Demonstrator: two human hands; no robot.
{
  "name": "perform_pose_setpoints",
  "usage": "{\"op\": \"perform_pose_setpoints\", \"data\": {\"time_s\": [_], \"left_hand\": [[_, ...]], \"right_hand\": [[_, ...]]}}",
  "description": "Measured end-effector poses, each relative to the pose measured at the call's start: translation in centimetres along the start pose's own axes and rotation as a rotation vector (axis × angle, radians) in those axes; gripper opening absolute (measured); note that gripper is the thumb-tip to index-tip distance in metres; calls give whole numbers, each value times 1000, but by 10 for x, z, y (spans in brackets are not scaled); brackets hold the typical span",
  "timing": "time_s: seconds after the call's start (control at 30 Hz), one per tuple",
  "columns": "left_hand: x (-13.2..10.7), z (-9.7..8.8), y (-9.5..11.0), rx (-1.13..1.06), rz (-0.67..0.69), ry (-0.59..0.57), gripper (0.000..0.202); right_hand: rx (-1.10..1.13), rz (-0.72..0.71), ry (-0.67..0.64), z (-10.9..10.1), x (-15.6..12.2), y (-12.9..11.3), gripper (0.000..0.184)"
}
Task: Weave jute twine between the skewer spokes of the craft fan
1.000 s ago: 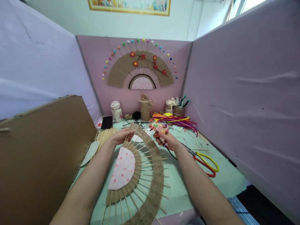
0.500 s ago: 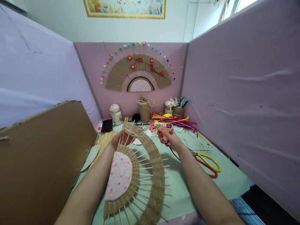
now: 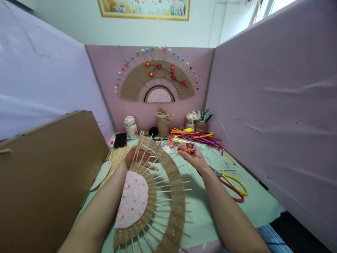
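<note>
A half-round woven twine fan [image 3: 177,189] with thin wooden sticks and a pink dotted centre panel stands tilted in front of me. My left hand [image 3: 135,158] holds it up from behind near its upper end; several fingers reach past the sticks, partly hidden by them. To the right, my right hand [image 3: 193,159] is closed around a flower-patterned glue gun [image 3: 184,144], turned sideways with an orange glow at its underside. The gun is apart from the fan. Glue-like pale smears show on the fan's woven band near its top.
Red-and-yellow-handled scissors [image 3: 234,186] lie right of my right forearm. Colourful pipe cleaners [image 3: 202,137], a twine spool [image 3: 163,126], a white jar [image 3: 131,128] and a phone [image 3: 120,140] line the back. Cardboard [image 3: 52,175] stands at left, beside loose sticks [image 3: 118,158]. A finished fan [image 3: 134,82] hangs behind.
My right hand has rolled the glue gun sideways, and its black cord is now mostly hidden. The left hand's fingers have stretched out farther behind the sticks. The fan has shifted slightly.
</note>
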State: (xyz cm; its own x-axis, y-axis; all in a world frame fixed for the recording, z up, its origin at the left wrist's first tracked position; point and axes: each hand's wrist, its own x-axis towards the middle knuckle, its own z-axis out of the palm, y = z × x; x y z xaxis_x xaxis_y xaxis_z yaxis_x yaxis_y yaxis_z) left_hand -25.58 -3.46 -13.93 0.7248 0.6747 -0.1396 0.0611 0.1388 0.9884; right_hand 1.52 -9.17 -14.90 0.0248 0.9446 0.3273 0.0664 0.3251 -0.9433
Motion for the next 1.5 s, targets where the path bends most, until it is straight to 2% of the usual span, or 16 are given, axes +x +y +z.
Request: {"op": "perform_pose_setpoints", "data": {"time_s": [0.1,0.27,0.37,0.47,0.57,0.63,0.73,0.9,1.03,1.17,1.37,1.5], "left_hand": [[-2,2,4,-178,-21,-55,96],[-5,14,17,-251,-33,-97,95],[-8,19,24,-273,-63,-145,92],[-11,18,27,-252,-71,-179,93],[-15,13,26,-222,-76,-174,84],[-18,10,26,-215,-50,-158,76],[-22,7,26,-203,5,-157,71],[-23,6,27,-192,86,-201,68],[-24,6,28,-150,-4,-241,64],[-28,10,31,-103,-40,-242,57],[-33,17,40,-118,-81,-223,44],[-33,19,42,-151,-104,-202,41]], "right_hand": [[-67,-71,23,1,-1,-4,33],[-150,-155,6,0,-6,-17,32],[-276,-226,-57,-5,-4,-39,27],[-389,-283,-150,-11,7,-71,24],[-420,-299,-117,-15,20,-99,27],[-434,-306,-95,-17,25,-109,29],[-461,-302,-145,-21,23,-104,28],[-541,-312,-248,-23,16,-78,25],[-594,-320,-292,-20,16,-69,20],[-664,-347,-306,-20,17,-69,19],[-722,-388,-229,-29,12,-69,20],[-760,-408,-250,-31,8,-71,18]]}}
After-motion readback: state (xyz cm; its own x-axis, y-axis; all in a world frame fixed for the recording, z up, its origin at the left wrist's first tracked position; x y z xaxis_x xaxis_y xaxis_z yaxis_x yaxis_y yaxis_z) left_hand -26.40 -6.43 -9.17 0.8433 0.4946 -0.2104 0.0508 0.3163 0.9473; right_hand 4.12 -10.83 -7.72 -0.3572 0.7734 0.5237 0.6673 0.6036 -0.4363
